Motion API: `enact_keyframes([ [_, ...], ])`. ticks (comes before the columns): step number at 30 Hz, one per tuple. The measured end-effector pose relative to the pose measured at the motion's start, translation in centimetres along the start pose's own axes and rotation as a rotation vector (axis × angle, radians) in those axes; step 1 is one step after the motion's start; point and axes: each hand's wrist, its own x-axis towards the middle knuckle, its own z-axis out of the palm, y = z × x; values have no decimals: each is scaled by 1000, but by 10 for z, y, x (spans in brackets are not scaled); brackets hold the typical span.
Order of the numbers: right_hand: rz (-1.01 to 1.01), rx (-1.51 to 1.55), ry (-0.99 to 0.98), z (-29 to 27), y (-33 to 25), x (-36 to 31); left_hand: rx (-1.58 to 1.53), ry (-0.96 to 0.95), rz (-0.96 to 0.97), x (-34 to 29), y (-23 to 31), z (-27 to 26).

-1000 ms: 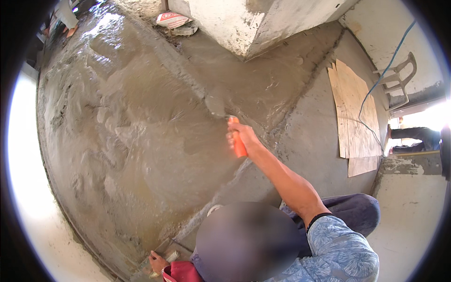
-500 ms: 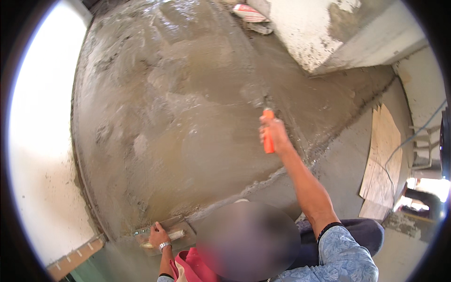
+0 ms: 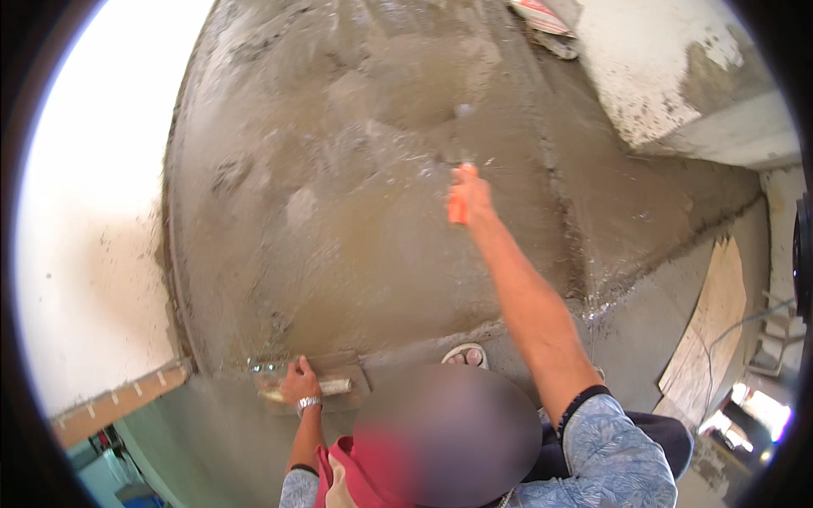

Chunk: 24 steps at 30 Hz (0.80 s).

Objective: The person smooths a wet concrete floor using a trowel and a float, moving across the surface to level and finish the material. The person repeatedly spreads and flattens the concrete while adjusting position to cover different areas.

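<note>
My right hand (image 3: 474, 196) is closed around the orange handle (image 3: 458, 212) of a trowel, reaching out over a wide bed of wet grey mortar (image 3: 389, 254). The trowel's blade is blurred against the mortar, so its shape is hard to make out. Down at the mortar's near left edge, my left hand (image 3: 300, 385) is wrapped on the pale handle of a flat, rectangular plastering float (image 3: 354, 371), which lies level at the border with the smooth floor. A little grey mortar sits by the float's far left corner.
A white wall (image 3: 93, 254) bounds the left side, with a wooden strip (image 3: 127, 398) at its foot. A mortar-spattered white block (image 3: 652, 76) stands far right, near a red-and-white bag (image 3: 542, 17). Right are a plywood sheet (image 3: 707, 322) and a cable (image 3: 745, 320). My sandalled foot (image 3: 467, 356) is close in.
My right hand with the trowel has swept left across the mortar, past the ridge in it. The left hand stays on the float. The view has shifted, and my foot now shows.
</note>
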Motion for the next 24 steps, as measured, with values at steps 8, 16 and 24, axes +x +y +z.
enact_keyframes([
  [8, -81, -494, 206, -102, -43, -59, -30, -15, 5, 4, 4, 5],
  [16, -159, -173, 209, -199, -118, -120, -43, -23, 47, 0, 6, 7],
  [24, -179, -313, 137, -179, -85, -127, -12, -70, 51, 2, 3, 6],
])
